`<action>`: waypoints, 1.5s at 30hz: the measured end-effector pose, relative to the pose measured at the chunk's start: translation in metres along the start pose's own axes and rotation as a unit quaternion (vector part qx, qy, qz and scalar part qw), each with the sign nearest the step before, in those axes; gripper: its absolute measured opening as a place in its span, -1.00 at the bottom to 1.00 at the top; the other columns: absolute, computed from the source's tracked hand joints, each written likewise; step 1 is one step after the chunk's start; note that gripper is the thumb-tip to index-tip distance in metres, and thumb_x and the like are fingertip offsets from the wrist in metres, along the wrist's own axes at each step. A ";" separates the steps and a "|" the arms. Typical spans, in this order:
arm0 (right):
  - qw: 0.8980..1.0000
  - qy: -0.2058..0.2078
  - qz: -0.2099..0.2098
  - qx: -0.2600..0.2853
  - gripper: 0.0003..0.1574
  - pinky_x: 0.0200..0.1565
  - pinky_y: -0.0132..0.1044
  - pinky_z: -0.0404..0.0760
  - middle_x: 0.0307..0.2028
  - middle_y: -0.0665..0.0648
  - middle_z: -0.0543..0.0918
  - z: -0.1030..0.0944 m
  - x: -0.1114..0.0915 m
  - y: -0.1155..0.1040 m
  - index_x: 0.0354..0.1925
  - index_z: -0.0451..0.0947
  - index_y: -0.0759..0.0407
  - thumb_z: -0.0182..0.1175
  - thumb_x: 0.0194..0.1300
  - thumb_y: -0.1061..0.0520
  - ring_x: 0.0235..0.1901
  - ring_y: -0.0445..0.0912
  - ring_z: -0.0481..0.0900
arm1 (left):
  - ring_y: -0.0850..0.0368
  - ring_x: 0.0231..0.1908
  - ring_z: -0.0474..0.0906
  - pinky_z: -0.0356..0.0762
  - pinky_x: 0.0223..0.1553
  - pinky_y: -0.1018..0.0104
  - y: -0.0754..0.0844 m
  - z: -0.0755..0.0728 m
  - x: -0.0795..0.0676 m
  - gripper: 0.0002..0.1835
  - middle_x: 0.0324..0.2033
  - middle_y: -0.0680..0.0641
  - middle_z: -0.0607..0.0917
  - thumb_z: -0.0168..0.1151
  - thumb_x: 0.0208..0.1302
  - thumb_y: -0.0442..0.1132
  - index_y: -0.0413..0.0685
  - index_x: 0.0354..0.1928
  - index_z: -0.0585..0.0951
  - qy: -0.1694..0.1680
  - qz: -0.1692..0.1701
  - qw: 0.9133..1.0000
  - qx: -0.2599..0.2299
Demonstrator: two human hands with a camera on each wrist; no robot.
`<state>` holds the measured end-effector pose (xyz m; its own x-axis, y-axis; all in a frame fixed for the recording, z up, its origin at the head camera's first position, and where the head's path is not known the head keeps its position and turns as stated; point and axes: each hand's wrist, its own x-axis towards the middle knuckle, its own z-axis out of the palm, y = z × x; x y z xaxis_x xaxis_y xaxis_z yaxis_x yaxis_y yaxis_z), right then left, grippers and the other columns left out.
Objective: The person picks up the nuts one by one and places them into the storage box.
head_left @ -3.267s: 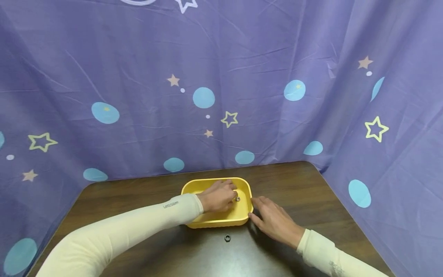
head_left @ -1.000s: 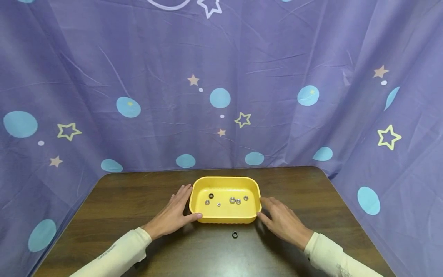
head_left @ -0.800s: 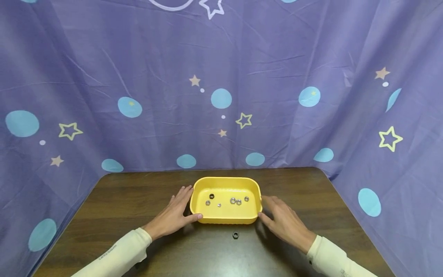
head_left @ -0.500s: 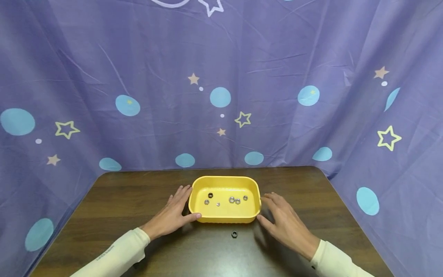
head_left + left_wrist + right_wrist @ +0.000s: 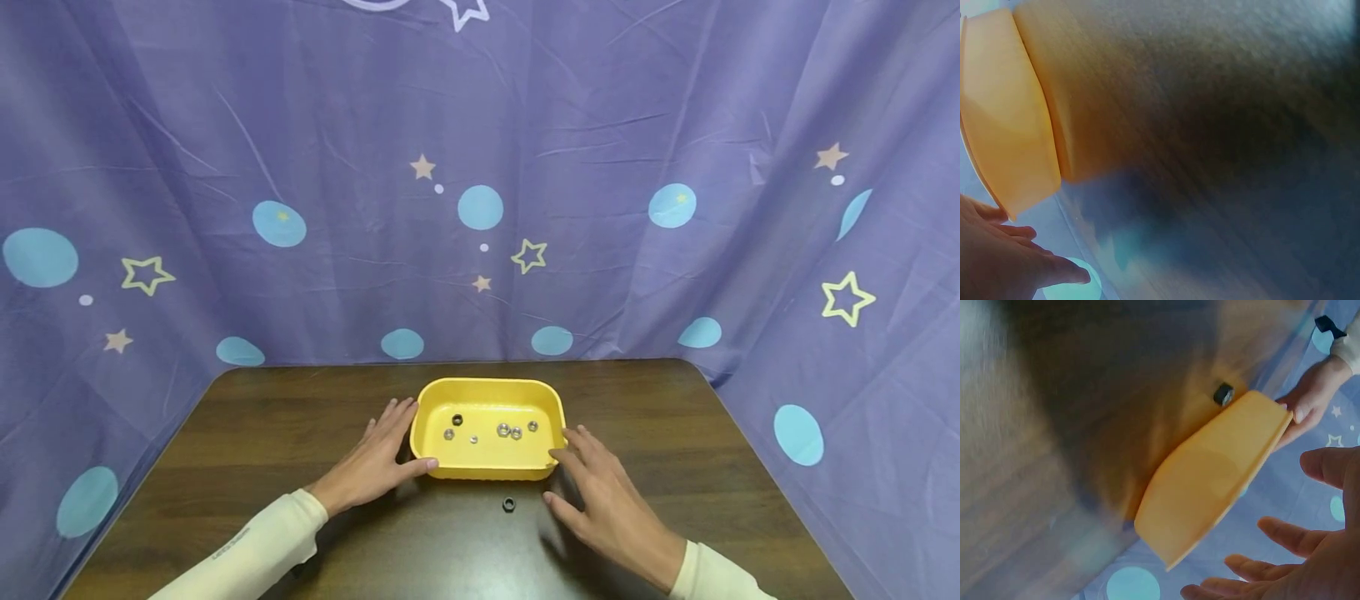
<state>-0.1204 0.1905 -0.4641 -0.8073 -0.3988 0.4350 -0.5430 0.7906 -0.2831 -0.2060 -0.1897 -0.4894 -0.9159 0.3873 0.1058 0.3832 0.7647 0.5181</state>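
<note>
A yellow plastic bin point(image 5: 487, 473) stands on the table with several small metal nuts inside. Most are silver, such as this silver nut point(image 5: 503, 430); one is a black nut point(image 5: 457, 420). Just in front of the bin lies another black nut point(image 5: 509, 504), also visible in the right wrist view. My left hand point(image 5: 371, 471) rests against the bin's left side, fingers extended, thumb at the front left corner of the rim. Beside the bin's front right corner, my right hand point(image 5: 611, 500) has its fingers spread and holds nothing; the right wrist view shows it apart from the bin.
The dark wooden table point(image 5: 300, 417) has rounded far corners. Behind it and along both sides hangs a purple curtain point(image 5: 337, 208) printed with stars and blue circles.
My left hand earlier reached inside the bin, then moved to its left side. My right hand has just come off the right side and shifted nearer, its thumb towards the loose black nut.
</note>
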 end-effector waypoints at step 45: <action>0.993 -0.077 -0.036 -0.082 -0.44 -0.07 -0.01 0.68 -0.03 0.02 0.71 0.054 0.000 -0.025 0.16 0.75 0.12 0.55 0.33 -0.14 -0.06 -0.03 0.60 | -0.37 0.73 -0.12 -0.11 0.58 -0.55 -0.001 -0.002 -0.001 0.24 0.73 -0.31 0.10 0.35 0.40 0.46 -0.20 0.77 0.07 -0.007 0.004 1.000 -0.002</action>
<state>-0.1189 0.1459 -0.5030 -0.8007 -0.5134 0.3088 -0.5658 0.8174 -0.1081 -0.2056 -0.1919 -0.4882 -0.9110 0.4008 0.0975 0.3900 0.7600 0.5199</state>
